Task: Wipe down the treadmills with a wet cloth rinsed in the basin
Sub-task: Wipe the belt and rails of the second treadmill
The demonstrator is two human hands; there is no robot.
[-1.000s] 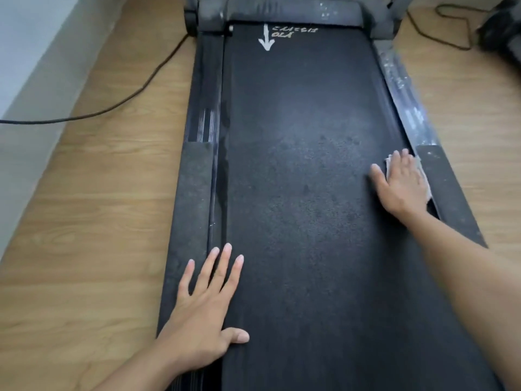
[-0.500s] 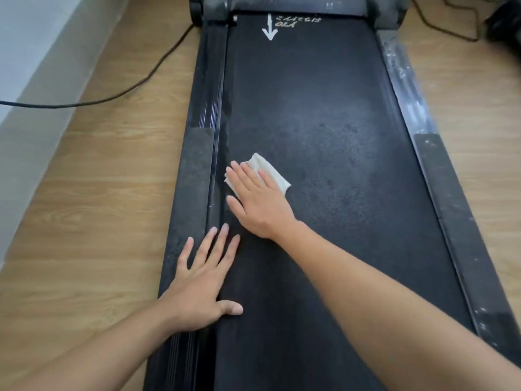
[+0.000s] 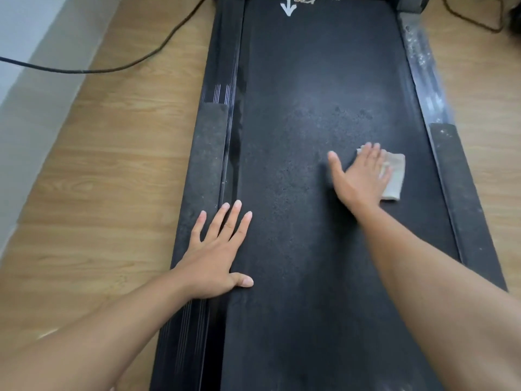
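Belt point(image 3: 310, 80): the treadmill's black belt; long axis is seen running straight away from the person.
Arrow point(image 3: 288, 8): white, painted at the belt's far end, pointed back toward the person.
Cloth point(image 3: 394, 176): pale and folded, laid flat on the right half of the belt, near the right rail point(image 3: 451, 170) but apart from it. Its left part is covered by the hand, so its long axis cannot be told.
Right hand point(image 3: 358, 179): pressed flat on the cloth, fingers straight and together, thumb held out to the left.
Left hand point(image 3: 217, 255): laid flat, fingers spread, across the seam between the left rail point(image 3: 208, 153) and the belt.
Surroundings: wooden floor point(image 3: 112, 165) on both sides; a black cable point(image 3: 112, 70) is trailed over it on the left, beside a pale wall point(image 3: 28, 80).
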